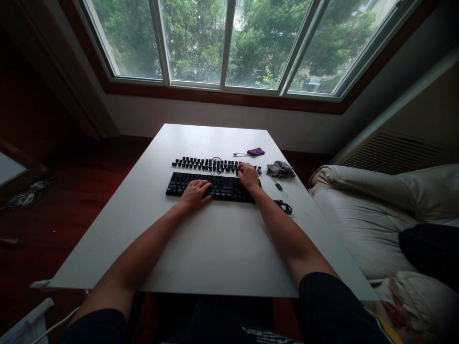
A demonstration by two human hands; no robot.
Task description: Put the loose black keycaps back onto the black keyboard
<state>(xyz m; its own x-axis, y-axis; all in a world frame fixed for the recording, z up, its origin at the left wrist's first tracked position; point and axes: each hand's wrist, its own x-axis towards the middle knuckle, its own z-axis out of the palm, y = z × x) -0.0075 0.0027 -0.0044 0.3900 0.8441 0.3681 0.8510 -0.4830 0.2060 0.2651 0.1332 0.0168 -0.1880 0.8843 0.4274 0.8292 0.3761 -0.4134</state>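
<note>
A black keyboard [215,187] lies across the middle of the white table [215,248]. My left hand [195,193] rests flat on its left half, fingers stretched out and open. My right hand [247,174] sits at the keyboard's far right corner, fingers curled down toward the row of loose black keycaps [208,164] laid out behind the keyboard. What its fingertips pinch, if anything, is too small to make out. A thin wire ring [216,165] lies among the keycaps.
A purple-headed brush [253,152] lies behind the keycaps. A crumpled grey cloth [280,169], a small dark tool [279,187] and a coiled black cable [285,207] sit at the table's right. A white sofa [376,220] stands to the right, windows ahead.
</note>
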